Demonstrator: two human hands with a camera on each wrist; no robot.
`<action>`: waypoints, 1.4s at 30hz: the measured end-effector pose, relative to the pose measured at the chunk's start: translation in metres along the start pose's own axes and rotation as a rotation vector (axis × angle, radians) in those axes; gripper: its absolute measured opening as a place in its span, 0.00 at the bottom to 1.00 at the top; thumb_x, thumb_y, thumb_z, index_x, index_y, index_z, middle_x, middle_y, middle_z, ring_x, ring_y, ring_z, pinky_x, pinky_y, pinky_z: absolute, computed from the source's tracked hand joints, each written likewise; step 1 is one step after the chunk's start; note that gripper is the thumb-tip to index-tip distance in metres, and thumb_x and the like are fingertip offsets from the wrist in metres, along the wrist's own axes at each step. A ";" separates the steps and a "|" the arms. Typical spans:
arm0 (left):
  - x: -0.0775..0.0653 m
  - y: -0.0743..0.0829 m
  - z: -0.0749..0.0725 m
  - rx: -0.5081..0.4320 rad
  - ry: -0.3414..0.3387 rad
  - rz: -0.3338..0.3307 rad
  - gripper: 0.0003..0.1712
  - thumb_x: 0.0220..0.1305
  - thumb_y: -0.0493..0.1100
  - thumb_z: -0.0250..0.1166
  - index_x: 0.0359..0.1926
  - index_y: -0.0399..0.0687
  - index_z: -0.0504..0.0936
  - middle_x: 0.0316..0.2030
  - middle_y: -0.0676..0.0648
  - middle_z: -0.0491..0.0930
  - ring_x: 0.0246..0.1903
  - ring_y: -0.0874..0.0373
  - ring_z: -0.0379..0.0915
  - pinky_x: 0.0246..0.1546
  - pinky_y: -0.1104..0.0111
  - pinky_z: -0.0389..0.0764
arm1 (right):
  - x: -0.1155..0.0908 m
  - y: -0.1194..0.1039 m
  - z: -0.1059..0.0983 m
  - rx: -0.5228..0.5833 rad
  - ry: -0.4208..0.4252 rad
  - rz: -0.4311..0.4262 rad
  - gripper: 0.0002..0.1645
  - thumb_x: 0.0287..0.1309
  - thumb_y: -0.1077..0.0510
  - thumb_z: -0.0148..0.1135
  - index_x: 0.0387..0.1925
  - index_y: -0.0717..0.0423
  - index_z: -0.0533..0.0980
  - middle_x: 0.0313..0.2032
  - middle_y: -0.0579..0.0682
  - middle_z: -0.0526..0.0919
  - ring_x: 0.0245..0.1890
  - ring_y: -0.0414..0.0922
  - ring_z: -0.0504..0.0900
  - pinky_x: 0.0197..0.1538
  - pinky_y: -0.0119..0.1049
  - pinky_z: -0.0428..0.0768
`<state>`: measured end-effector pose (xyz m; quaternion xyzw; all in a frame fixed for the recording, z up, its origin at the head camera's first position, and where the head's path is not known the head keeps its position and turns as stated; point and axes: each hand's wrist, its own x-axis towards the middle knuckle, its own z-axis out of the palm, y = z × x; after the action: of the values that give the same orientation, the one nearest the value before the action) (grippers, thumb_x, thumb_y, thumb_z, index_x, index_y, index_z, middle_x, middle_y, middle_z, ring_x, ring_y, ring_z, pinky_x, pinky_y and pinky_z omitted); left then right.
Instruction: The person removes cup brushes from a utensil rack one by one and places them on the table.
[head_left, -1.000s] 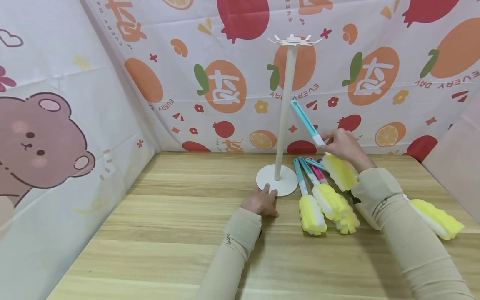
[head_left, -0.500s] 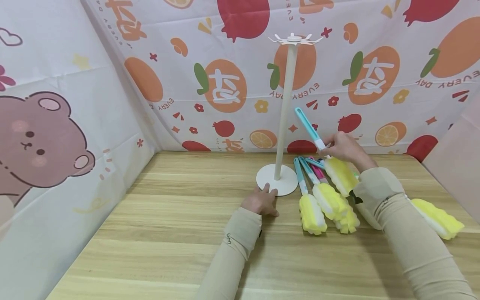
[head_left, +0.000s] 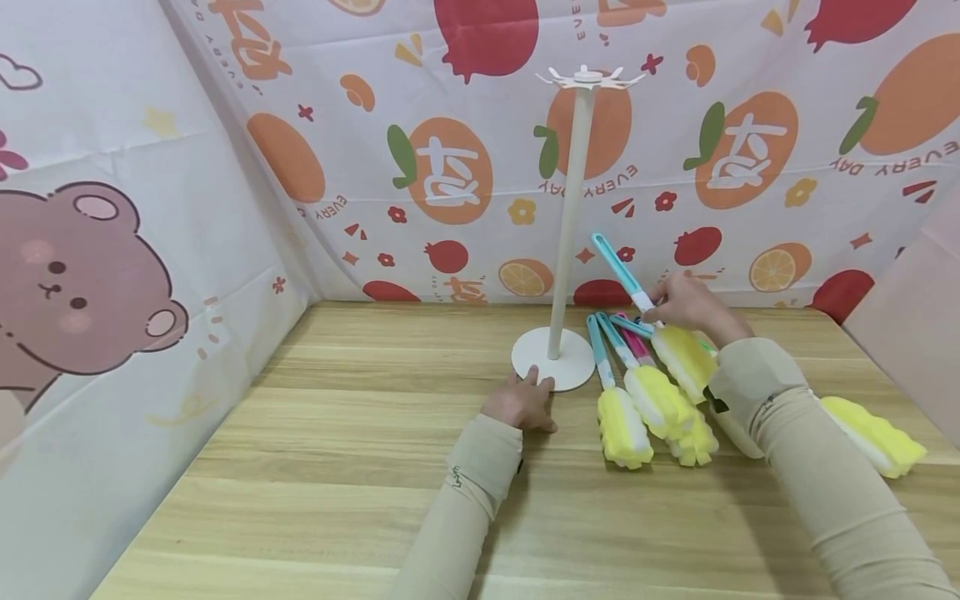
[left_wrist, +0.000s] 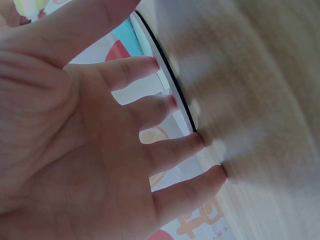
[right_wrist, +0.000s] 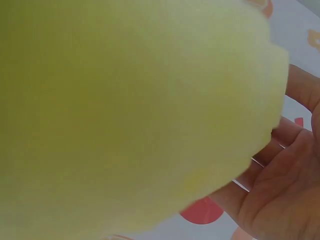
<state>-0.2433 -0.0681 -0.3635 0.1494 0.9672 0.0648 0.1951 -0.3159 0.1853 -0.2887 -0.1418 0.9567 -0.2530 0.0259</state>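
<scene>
In the head view my right hand (head_left: 688, 304) pinches a sponge brush (head_left: 618, 265) by the white part of its blue handle. The handle slants up to the left; the yellow sponge head hangs below the hand. That sponge (right_wrist: 125, 110) fills most of the right wrist view and hides part of the fingers. A white stand (head_left: 572, 217) with a ring of hooks on top rises from a round base (head_left: 528, 354). My left hand (head_left: 519, 404) lies at the front of this base, fingertips over its edge. Spread, nearly straight fingers (left_wrist: 175, 155) touch base and tabletop in the left wrist view.
Several more sponge brushes (head_left: 624, 429) lie piled right of the base, one with a pink handle (head_left: 636, 329). Another brush (head_left: 873, 437) lies farther right, partly behind the right sleeve. A fruit-print cloth (head_left: 450, 275) closes off the back of the wooden table (head_left: 300, 483).
My right hand has come down a little with the sponge brush, whose handle tip has dropped and shifted slightly right. The left hand and the stand stay where they were.
</scene>
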 end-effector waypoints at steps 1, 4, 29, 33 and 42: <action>0.000 0.000 0.000 -0.001 0.000 0.000 0.42 0.54 0.56 0.63 0.67 0.55 0.56 0.68 0.44 0.46 0.63 0.40 0.40 0.57 0.50 0.62 | 0.000 0.000 0.001 -0.003 -0.013 0.003 0.15 0.49 0.60 0.64 0.37 0.67 0.79 0.34 0.59 0.71 0.33 0.51 0.67 0.32 0.41 0.74; 0.000 0.000 0.000 -0.003 -0.003 -0.002 0.42 0.54 0.57 0.63 0.67 0.55 0.56 0.69 0.44 0.46 0.63 0.41 0.39 0.58 0.50 0.62 | 0.001 0.002 0.003 -0.008 -0.058 0.008 0.15 0.50 0.60 0.64 0.39 0.67 0.78 0.32 0.58 0.75 0.32 0.51 0.69 0.32 0.39 0.74; 0.001 0.000 0.000 0.014 -0.010 -0.001 0.42 0.54 0.57 0.63 0.67 0.56 0.55 0.69 0.45 0.45 0.63 0.41 0.39 0.58 0.51 0.62 | -0.003 0.015 0.015 -0.051 -0.304 0.020 0.19 0.53 0.62 0.56 0.47 0.69 0.72 0.47 0.67 0.72 0.39 0.55 0.71 0.38 0.47 0.78; 0.001 0.000 0.000 0.010 -0.008 -0.002 0.42 0.54 0.57 0.63 0.67 0.56 0.55 0.69 0.45 0.45 0.63 0.41 0.39 0.58 0.51 0.62 | -0.005 0.011 0.011 -0.045 -0.308 0.023 0.18 0.56 0.59 0.56 0.45 0.68 0.73 0.43 0.63 0.73 0.37 0.52 0.72 0.36 0.45 0.80; 0.002 -0.001 0.001 0.000 -0.005 0.000 0.42 0.54 0.57 0.63 0.67 0.56 0.56 0.69 0.45 0.45 0.63 0.40 0.39 0.58 0.50 0.61 | -0.009 0.011 0.002 -0.047 -0.429 0.021 0.21 0.61 0.52 0.51 0.49 0.64 0.71 0.42 0.58 0.75 0.40 0.51 0.72 0.40 0.50 0.78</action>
<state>-0.2450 -0.0682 -0.3650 0.1498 0.9666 0.0645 0.1977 -0.3103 0.1958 -0.2959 -0.1830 0.9363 -0.1945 0.2281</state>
